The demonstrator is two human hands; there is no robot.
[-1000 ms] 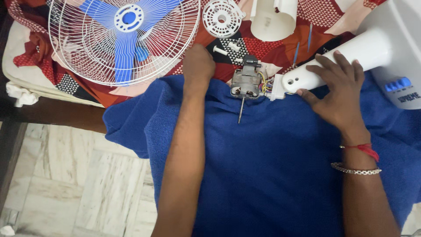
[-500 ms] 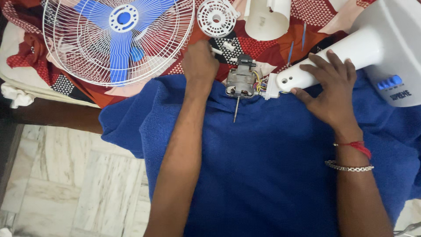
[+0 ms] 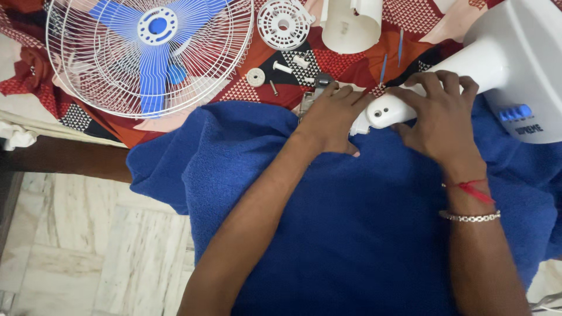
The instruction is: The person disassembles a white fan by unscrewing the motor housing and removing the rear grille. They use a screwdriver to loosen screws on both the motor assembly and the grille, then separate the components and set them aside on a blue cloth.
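Two hands are seen on a blue towel (image 3: 351, 234) spread across the work surface. The left hand (image 3: 331, 117) is laid palm-down over a small metal motor assembly (image 3: 310, 96); only a grey edge of that part is visible past the fingers, so the rest is hidden and an actual grip cannot be confirmed. The right hand (image 3: 439, 117) is curled over the rounded end of a white fan neck (image 3: 404, 102), fingers wrapped on top, thumb side hidden under the palm. The neck is joined to a white fan base (image 3: 521, 64), cut off by the right and top edges of the frame. Behind the towel, a patterned red cloth (image 3: 234, 90) is covered with loose parts: a white wire guard with blue blades (image 3: 149, 50) inside, clipped at the top edge; a round white perforated cover (image 3: 285, 22); a white cylindrical housing (image 3: 351, 23), also clipped at the top; a small white washer (image 3: 255, 76) and screws (image 3: 274, 88), too small for detail. Both forearms are cut off at the bottom edge. Marble floor (image 3: 76, 246) is seen lower left.
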